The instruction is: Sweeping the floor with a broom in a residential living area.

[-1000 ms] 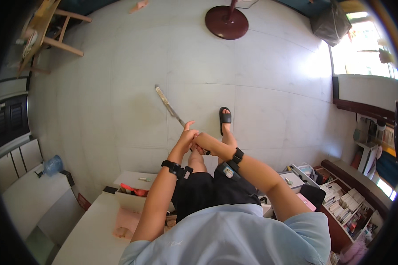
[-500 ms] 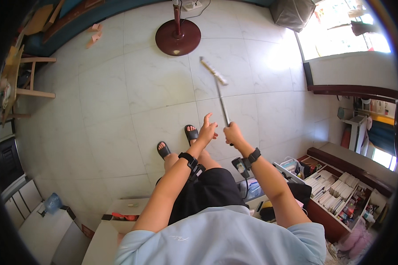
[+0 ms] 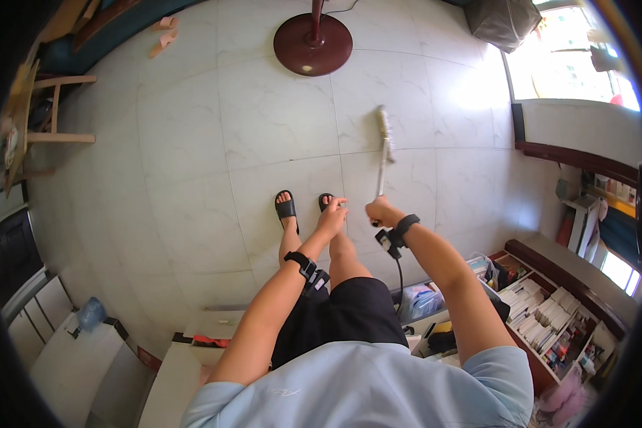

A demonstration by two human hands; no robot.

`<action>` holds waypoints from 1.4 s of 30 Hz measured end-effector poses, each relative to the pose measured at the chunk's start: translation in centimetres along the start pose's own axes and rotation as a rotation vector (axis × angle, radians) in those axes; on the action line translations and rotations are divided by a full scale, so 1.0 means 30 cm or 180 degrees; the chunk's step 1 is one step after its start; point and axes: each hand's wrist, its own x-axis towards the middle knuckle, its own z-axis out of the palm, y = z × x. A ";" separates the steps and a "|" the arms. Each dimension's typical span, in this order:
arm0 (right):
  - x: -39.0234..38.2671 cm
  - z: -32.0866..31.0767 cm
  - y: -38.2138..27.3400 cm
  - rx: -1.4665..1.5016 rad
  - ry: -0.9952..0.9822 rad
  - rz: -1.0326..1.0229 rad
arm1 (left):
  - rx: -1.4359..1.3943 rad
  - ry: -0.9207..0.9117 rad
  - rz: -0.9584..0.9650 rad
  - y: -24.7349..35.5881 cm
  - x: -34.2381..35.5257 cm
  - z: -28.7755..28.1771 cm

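1. While reaching forward with both arms, grips the handle of the mop (image 3: 382,172) in the right hand (image 3: 383,212), curled into a fist around it close to the dark near end.
2. Angles the right forearm diagonally inward from the lower right, only slightly bent at the elbow, with the back of the hand mostly upward and a black strap (image 3: 408,226) and small boxed device (image 3: 388,244) at the wrist.
3. Angles the left forearm up and inward as well, past a second black strap (image 3: 301,264), to the left hand (image 3: 333,217), loosely opened, with fingers pointing rightward to the fist, near it yet apart.
4. Covers part of the right foot (image 3: 326,200) from view with the left hand, just beside the black sandal (image 3: 285,207) on the left foot.
5. Points the mop ahead, right of both feet, with its narrow pale head (image 3: 384,128) over the tiled floor (image 3: 185,214); cannot tell, through blur, whether touching.
6. Faces a round dark red base (image 3: 312,45), beyond the mop head and to its left.
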 end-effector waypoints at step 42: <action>0.309 -0.702 -1.127 0.4360 -0.0734 0.0236 | -0.1703 0.1291 0.0484 -0.367 -0.300 -0.890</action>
